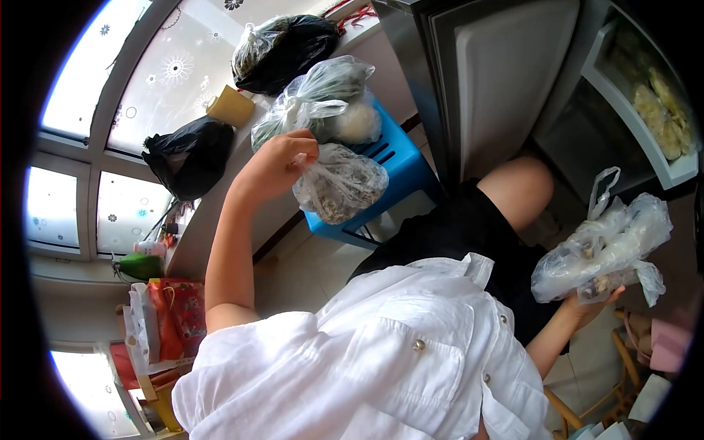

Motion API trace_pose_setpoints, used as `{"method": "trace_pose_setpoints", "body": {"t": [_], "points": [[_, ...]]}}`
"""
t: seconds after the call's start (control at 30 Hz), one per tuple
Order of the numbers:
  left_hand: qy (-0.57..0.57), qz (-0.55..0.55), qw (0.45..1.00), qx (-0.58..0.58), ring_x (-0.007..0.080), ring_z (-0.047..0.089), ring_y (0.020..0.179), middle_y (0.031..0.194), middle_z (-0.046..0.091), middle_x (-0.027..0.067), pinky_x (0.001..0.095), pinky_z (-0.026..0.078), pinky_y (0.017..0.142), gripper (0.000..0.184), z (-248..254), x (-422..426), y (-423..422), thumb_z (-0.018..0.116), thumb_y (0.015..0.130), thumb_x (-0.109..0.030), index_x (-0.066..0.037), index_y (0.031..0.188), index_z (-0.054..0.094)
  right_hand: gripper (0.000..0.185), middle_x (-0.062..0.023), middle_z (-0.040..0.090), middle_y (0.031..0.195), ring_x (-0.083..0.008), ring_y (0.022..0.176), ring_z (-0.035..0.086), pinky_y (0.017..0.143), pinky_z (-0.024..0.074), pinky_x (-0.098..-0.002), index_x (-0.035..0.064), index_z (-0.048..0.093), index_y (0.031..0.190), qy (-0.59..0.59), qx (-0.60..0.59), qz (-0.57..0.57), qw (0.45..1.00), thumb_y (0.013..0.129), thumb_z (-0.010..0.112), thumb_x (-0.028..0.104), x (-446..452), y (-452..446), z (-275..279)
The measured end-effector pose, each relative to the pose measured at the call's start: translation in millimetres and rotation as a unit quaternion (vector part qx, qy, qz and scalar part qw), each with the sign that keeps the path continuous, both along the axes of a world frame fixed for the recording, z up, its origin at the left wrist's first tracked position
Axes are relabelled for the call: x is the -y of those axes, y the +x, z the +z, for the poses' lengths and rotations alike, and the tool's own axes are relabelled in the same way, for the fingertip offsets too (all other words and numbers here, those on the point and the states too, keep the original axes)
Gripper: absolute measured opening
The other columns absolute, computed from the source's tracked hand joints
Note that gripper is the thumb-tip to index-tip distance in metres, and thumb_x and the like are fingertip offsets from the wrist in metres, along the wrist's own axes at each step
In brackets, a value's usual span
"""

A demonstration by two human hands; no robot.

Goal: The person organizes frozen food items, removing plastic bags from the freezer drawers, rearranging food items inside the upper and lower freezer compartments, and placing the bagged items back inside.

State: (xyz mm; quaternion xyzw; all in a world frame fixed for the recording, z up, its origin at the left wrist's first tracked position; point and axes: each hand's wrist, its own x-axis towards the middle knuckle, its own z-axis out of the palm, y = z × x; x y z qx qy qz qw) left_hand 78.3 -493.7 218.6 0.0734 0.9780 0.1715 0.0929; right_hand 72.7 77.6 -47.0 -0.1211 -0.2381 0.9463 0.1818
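Most of the right hand is hidden under the clear bags, so its grip cannot be told. What lies inside the wrinkled bag at the left hand is not clear through the folds. The white drawer is cut off at the right.

At the near edge of the blue stool, a crinkled clear bag. Bulges with greyish-brown, lumpy contents; narrows to a gathered neck, pinched at the upper left. Hides part of that edge; contact with the top unclear. Well off the stool's right side, a bundle of clear plastic bagging. Looks wrinkled, slants lengthwise, sends up one looped handle, shows brownish bits low down.
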Motion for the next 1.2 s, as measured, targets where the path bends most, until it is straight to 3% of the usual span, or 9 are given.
{"method": "trace_pose_setpoints", "body": {"t": [0.33,0.37,0.53,0.6,0.63,0.73,0.87,1.1,1.2], "points": [[0.135,-0.047,0.988,-0.066,0.0253,0.054,0.074,0.082,0.050,0.0082,0.0301,0.046,0.063,0.021,22.1,-56.2,-8.0,0.050,0.064,0.012,0.000,0.081,0.048,0.079,-0.0152,0.028,0.150,-0.0400,0.133,0.030,0.111,0.0215,-0.0561,0.0092,0.024,0.147,-0.008,-0.016,-0.003,1.000,0.089,0.050,0.056,9.0,2.0,9.9],[0.171,-0.030,0.984,-0.049,0.0175,0.050,0.080,0.087,0.050,0.0078,0.0267,0.040,0.071,0.015,26.5,-68.0,-11.7,0.056,0.066,0.000,-0.002,0.077,0.045,0.081,-0.0149,0.029,0.149,-0.0392,0.133,0.031,0.110,0.0216,-0.0561,0.0092,0.024,0.147,-0.027,-0.036,0.025,0.999,0.088,0.051,0.057,5.2,3.6,4.6],[0.567,-0.031,0.822,-0.048,0.0079,0.045,0.086,0.097,0.049,0.0012,0.0209,0.036,0.078,0.014,5.3,-153.6,-41.9,0.056,0.078,0.003,-0.006,0.086,0.049,0.080,-0.0159,0.033,0.146,-0.0369,0.131,0.034,0.109,0.0266,-0.0516,0.0059,0.029,0.144,-0.023,0.079,-0.080,0.993,0.087,0.047,0.059,37.8,1.1,36.2],[0.654,-0.026,0.755,-0.035,0.0072,0.049,0.088,0.099,0.050,0.0006,0.0197,0.037,0.078,0.014,-1.7,-198.0,-63.3,0.055,0.080,0.004,-0.006,0.088,0.050,0.076,-0.0147,0.034,0.146,-0.0382,0.130,0.035,0.108,0.0269,-0.0535,0.0080,0.029,0.144,-0.191,-0.033,-0.062,0.979,0.089,0.045,0.058,13.9,7.7,-21.4],[0.694,-0.023,0.720,-0.015,0.0078,0.051,0.090,0.101,0.051,0.0007,0.0201,0.040,0.080,0.014,-0.6,-221.8,-74.5,0.052,0.082,0.005,-0.007,0.089,0.051,0.075,-0.0141,0.034,0.146,-0.0388,0.130,0.035,0.108,0.0270,-0.0544,0.0090,0.030,0.145,-0.270,-0.091,-0.043,0.957,0.089,0.044,0.057,3.4,13.4,-54.8],[0.785,-0.074,0.616,0.011,0.0190,0.059,0.095,0.103,0.058,0.0077,0.0305,0.050,0.084,0.012,-14.2,-279.7,-138.6,0.047,0.088,-0.003,-0.006,0.098,0.053,0.095,-0.0159,0.034,0.145,-0.0382,0.130,0.036,0.107,0.0290,-0.0518,0.0058,0.026,0.145,0.004,-0.065,0.030,0.997,0.076,0.058,0.063,43.7,5.4,37.8],[0.871,-0.032,0.485,0.071,0.0243,0.060,0.087,0.095,0.060,0.0107,0.0381,0.052,0.079,0.012,-11.5,-350.9,-239.0,0.039,0.090,-0.003,-0.007,0.093,0.050,0.089,-0.0136,0.037,0.142,-0.0343,0.128,0.038,0.106,0.0321,-0.0480,0.0075,0.029,0.144,0.016,-0.084,0.028,0.996,0.078,0.058,0.061,39.7,11.5,32.1],[0.903,-0.039,0.405,0.139,0.0387,0.051,0.116,0.125,0.054,0.0224,0.0489,0.039,0.102,0.049,-35.3,-403.1,-369.1,0.026,0.099,-0.028,0.007,0.124,0.047,0.088,-0.0109,0.040,0.139,-0.0305,0.126,0.040,0.106,0.0332,-0.0433,0.0063,0.031,0.141,0.066,-0.061,-0.027,0.996,0.078,0.062,0.059,35.0,15.0,26.1],[0.916,-0.034,0.383,0.115,0.0389,0.054,0.113,0.123,0.056,0.0208,0.0505,0.042,0.099,0.045,-38.8,-411.9,-390.5,0.028,0.097,-0.027,0.005,0.119,0.050,0.090,-0.0125,0.039,0.139,-0.0313,0.126,0.040,0.106,0.0342,-0.0445,0.0061,0.029,0.142,0.037,-0.074,-0.037,0.996,0.075,0.064,0.055,37.0,12.6,27.9]]}}
